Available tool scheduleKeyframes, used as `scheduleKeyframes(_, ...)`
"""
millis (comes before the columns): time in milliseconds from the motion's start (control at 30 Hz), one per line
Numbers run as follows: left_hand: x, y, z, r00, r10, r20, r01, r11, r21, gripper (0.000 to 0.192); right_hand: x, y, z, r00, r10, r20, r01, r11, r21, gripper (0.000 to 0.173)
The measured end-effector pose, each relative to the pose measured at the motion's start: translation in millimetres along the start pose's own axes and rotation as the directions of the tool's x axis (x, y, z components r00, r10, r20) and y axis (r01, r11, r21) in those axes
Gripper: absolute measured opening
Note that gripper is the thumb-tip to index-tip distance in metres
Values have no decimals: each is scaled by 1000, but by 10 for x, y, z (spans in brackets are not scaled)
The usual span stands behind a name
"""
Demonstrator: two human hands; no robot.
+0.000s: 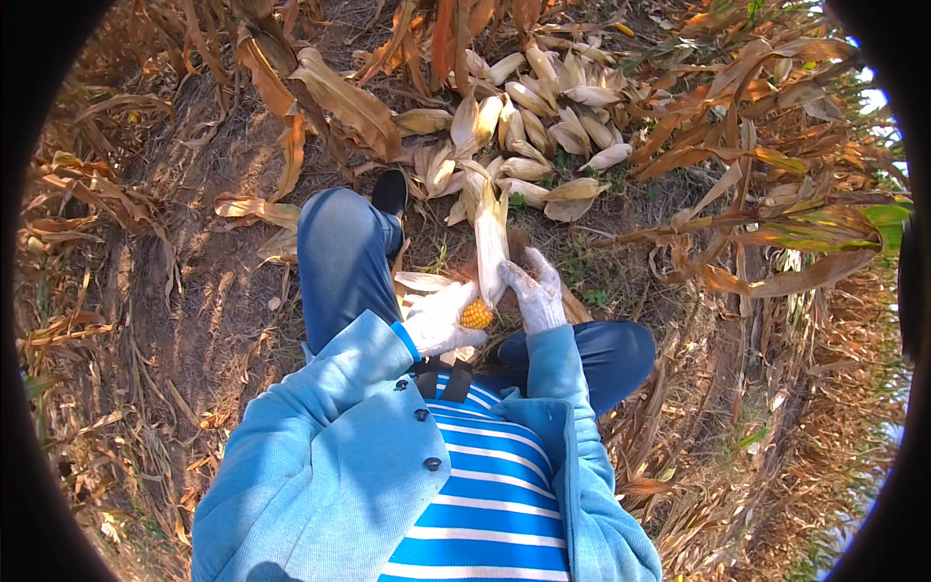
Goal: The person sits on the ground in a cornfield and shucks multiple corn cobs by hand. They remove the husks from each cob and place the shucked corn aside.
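Note:
My left hand (440,320), in a white knit glove, grips an ear of corn (476,314) whose yellow kernels show at the near end. Just beyond it, a long pale corn husk (491,244) extends away from me between my hands; whether it is still joined to this ear I cannot tell. On the husk's right side is my right hand (536,289), gloved too, with thumb and fingers spread and the fingertips at the husk's edge. Beyond both hands lies a heap of corn ears in dry husks (534,171) on the ground.
My bent left leg (338,254) in jeans and my right knee (614,360) flank the hands. Dry corn stalks and leaves (349,102) lean in at the upper left, with more leaves (785,247) on the right. Bare soil with dry litter (182,291) spreads to the left.

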State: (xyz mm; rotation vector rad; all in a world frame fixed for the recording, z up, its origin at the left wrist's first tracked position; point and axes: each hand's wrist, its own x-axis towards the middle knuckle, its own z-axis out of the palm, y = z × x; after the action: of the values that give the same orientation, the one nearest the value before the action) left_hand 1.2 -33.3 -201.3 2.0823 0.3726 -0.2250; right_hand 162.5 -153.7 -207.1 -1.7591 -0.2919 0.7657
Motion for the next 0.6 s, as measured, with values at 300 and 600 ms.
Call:
scheduleKeyframes(300,174,-204,88,972,-190,-140,177,979,-102,84,-13,112,-49,941,-337,-31,317,910,-269,29)
scheduleKeyframes(600,213,-305,98,973,-175,-153,160,981,-106,85,-21,198,34,972,-148,181,54,895,443,65)
